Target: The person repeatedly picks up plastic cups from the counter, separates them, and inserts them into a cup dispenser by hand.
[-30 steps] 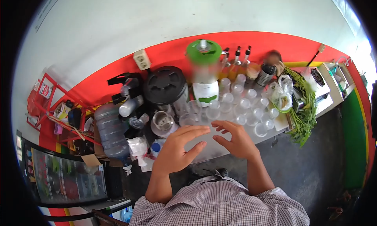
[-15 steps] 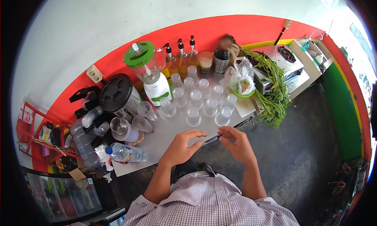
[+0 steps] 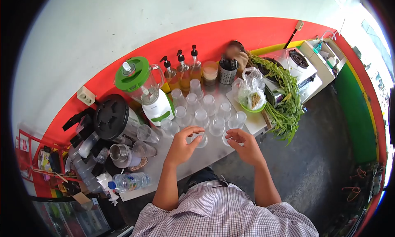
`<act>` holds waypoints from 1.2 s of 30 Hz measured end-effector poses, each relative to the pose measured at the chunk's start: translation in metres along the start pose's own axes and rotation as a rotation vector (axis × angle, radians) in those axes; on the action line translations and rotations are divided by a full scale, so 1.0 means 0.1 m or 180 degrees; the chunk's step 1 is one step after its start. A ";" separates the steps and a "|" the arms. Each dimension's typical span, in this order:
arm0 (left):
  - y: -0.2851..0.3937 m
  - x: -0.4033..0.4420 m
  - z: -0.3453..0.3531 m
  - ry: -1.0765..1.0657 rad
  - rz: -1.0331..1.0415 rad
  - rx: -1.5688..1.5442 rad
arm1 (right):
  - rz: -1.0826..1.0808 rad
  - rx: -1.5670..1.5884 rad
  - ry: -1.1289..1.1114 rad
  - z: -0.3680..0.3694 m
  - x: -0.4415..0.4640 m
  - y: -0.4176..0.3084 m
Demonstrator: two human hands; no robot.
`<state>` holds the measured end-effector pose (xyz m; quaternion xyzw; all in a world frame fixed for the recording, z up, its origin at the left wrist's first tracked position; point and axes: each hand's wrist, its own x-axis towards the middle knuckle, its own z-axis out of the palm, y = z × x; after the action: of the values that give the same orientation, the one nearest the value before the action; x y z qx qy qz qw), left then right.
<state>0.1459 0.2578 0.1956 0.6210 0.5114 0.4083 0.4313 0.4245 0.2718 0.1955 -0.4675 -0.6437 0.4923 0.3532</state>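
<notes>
Several clear plastic cups (image 3: 218,126) stand upside down in a cluster on the grey table (image 3: 177,171). My left hand (image 3: 183,147) is over the front of the table, fingers curved and apart, beside a front cup (image 3: 200,140). Opposite it, my right hand (image 3: 245,147) is also open, its fingers partly covering another front cup (image 3: 226,139). Neither hand holds anything; whether the fingertips touch the cups I cannot tell. Left of the cluster is a white blender with a green lid (image 3: 135,74).
Pump bottles (image 3: 182,68) line the wall. A plastic bag (image 3: 252,86) sits in a green bowl, with leafy greens (image 3: 288,113) beside it. A stove (image 3: 302,66) is farther right. At left are a black-lidded container (image 3: 111,117), a metal-topped jar (image 3: 120,154) and a water bottle (image 3: 131,182).
Both hands have moved forward from the table's front edge to the nearest cups. The view has shifted slightly, so the table items sit lower and farther left. The cups keep their arrangement.
</notes>
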 end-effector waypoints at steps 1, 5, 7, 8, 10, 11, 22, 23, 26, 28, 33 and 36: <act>-0.08 0.09 -0.04 0.0120 -0.0009 -0.0061 | -0.0015 -0.0032 -0.0009 0.01 0.13 0.02; -0.34 0.43 -0.23 0.0279 -0.0125 -0.0244 | 0.0050 -0.0095 -0.0093 0.05 0.64 0.07; -0.42 0.62 -0.32 0.0325 -0.0168 -0.0219 | 0.0105 -0.0129 -0.0133 0.07 0.91 0.06; -0.46 0.72 -0.36 0.0346 -0.0192 -0.0231 | -0.0053 -0.0196 -0.0140 0.08 1.05 0.06; -0.47 0.93 -0.38 0.0501 -0.0199 0.0177 | -0.0175 -0.0252 -0.0168 0.10 1.28 0.05; -0.49 1.02 -0.37 0.0505 -0.0237 0.0164 | -0.0214 -0.0349 -0.0179 0.12 1.39 0.04; -1.33 1.95 -0.10 0.0768 -0.0235 0.1457 | -0.0461 -0.0760 -0.0609 0.36 2.85 0.74; -1.37 1.99 -0.07 0.0794 -0.0275 0.1465 | -0.0461 -0.0745 -0.0654 0.38 2.94 0.82; -1.44 2.13 -0.06 0.0817 -0.0795 0.1249 | -0.0515 -0.0878 -0.0636 0.45 3.21 0.94; -1.45 2.15 -0.01 0.0994 -0.0971 0.1485 | -0.0436 -0.1308 -0.0812 0.48 3.33 1.02; -1.41 2.33 0.06 0.1124 -0.1139 0.1792 | -0.0626 -0.1620 -0.0940 0.54 3.49 1.15; -1.38 2.38 0.10 0.1158 -0.1220 0.1762 | -0.0517 -0.1709 -0.0988 0.55 3.51 1.13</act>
<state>0.1504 0.5063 0.0768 0.5245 0.7774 0.2702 0.2181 0.2931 0.5970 0.0701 -0.4104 -0.8320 0.3405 0.1529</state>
